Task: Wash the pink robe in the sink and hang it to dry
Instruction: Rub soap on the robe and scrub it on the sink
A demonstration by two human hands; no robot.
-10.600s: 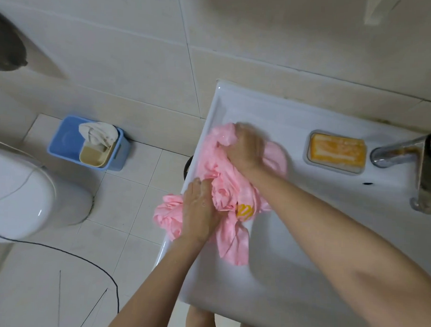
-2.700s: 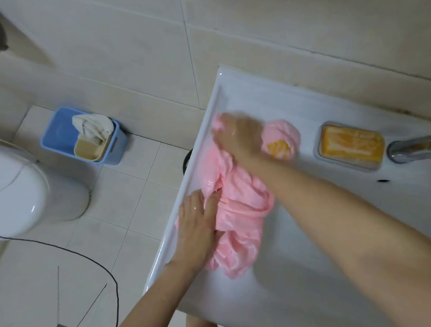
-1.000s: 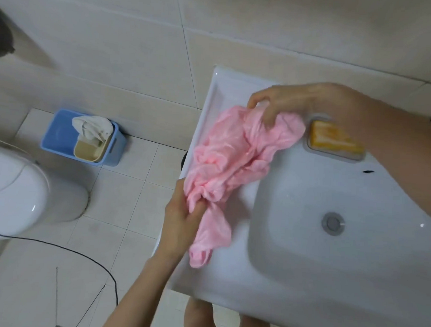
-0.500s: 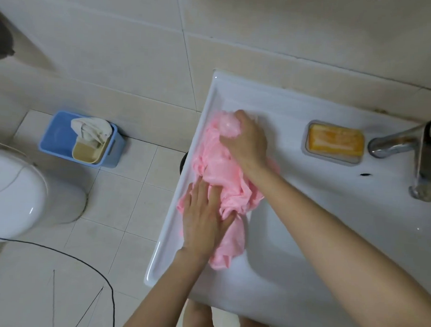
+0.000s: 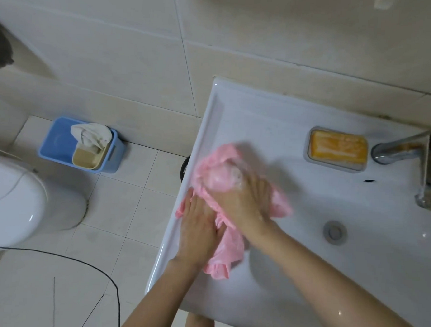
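Observation:
The pink robe [image 5: 226,252] lies bunched and soapy on the flat left ledge of the white sink [image 5: 273,121]. My left hand [image 5: 198,231] presses flat on the near part of the cloth, fingers straight, close to the sink's left rim. My right hand [image 5: 242,201] lies over the middle of the bundle with its fingers curled into the sudsy fabric. A small fold of the robe hangs over the left rim.
An orange soap bar in a grey dish [image 5: 337,149] sits at the back of the sink, beside a chrome tap [image 5: 407,152]. The drain [image 5: 335,232] lies right of my hands. On the floor stand a blue bin [image 5: 59,141] and a white toilet [image 5: 17,204].
One second ago both hands held the robe up, stretched out. It is now pressed down on the ledge, and my right hand has slid nearer over the bundle, where foam shows.

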